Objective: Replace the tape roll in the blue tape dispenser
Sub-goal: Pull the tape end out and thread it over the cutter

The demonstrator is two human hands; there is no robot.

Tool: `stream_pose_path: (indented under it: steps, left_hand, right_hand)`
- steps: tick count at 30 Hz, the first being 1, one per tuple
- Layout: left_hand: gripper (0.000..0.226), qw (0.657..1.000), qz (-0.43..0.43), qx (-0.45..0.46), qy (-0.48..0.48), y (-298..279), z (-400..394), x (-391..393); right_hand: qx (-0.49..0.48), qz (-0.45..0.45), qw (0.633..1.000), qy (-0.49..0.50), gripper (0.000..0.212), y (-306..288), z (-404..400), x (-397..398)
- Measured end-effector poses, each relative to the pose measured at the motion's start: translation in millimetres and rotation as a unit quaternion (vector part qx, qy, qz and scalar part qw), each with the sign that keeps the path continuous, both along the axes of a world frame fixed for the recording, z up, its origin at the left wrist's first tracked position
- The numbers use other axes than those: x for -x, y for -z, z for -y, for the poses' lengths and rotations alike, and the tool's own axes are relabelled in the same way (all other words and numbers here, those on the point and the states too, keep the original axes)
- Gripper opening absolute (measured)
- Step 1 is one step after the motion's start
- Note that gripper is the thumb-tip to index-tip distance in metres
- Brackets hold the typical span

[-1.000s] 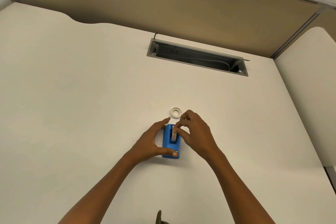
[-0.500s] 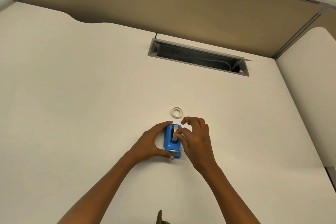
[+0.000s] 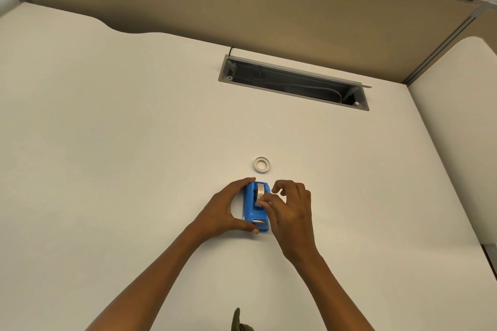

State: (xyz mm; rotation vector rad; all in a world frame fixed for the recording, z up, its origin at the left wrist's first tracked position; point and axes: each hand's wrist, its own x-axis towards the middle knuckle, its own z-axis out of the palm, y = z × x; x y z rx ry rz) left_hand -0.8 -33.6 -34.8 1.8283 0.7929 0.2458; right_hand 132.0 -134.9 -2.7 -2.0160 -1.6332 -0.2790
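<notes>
Head view: the blue tape dispenser (image 3: 254,207) sits on the white desk (image 3: 107,142), near the middle. The left hand (image 3: 223,212) clasps it, fingertips on its far end and thumb at its near end beside the metal cutter (image 3: 259,221). The right hand (image 3: 291,209) pinches the tape roll (image 3: 259,192) seated in the dispenser, other fingers curled. An empty tape core (image 3: 262,164) lies just beyond, apart. Far right, an open cable tray (image 3: 293,80)
</notes>
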Motion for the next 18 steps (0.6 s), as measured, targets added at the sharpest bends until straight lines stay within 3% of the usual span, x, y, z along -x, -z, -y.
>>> stream_pose_path:
  steps: [9,15,18]
  left_hand:
    - [0.096,1.0,-0.008,-0.004,0.003,2,-1,1]
    - [0.095,1.0,-0.017,-0.007,0.002,2,-1,0]
    - [0.094,1.0,-0.016,-0.01,0.002,3,-1,1]
  right_hand:
    - [-0.046,0.013,0.999,0.01,0.021,2,7,5]
    - [-0.058,0.012,0.998,0.022,0.039,-1,12,11]
    - [-0.061,0.013,0.998,0.027,0.027,0,16,12]
